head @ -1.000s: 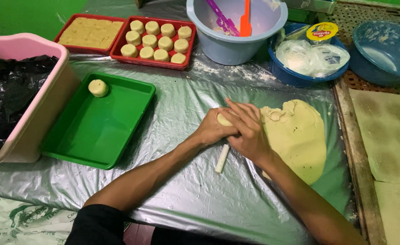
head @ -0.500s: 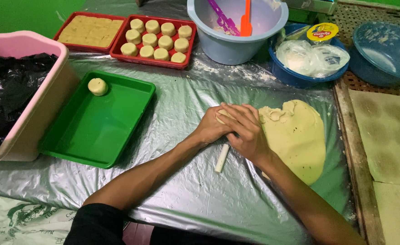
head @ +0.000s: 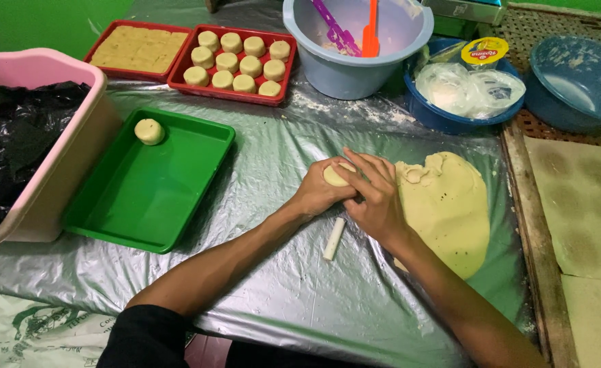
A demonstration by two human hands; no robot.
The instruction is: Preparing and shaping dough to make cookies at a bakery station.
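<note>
Since the earlier frames the hands have barely shifted; the dough piece [head: 334,174] now shows more plainly at the top of the left hand [head: 319,192], which cups it. The right hand [head: 375,194] wraps over it from the side, fingers curled, beside the flattened dough sheet [head: 450,211]. A small white stick [head: 333,238] still lies below on the plastic-covered table [head: 273,286].

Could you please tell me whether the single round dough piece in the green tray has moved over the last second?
No. The round pale dough piece sits in the same far-left corner of the green plastic tray, beside the pink tub.
</note>
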